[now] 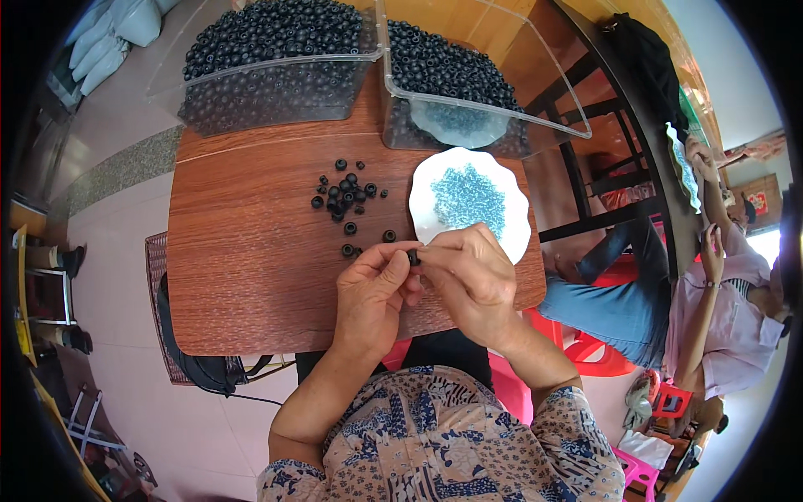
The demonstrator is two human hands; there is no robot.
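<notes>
One clear bin [276,100], heaped with black beads [276,33]. Loose beads [348,199], black, scattered on the brown table [251,276]. Left hand [374,293], thumb and fingers pinched on a dark bead [413,258] above the table. Right hand [475,280], fingertips at that bead; whether clamped, we cannot tell. White scalloped plate [423,209], bearing pale blue beads [468,197]. Second bin [485,110], likewise filled.
</notes>
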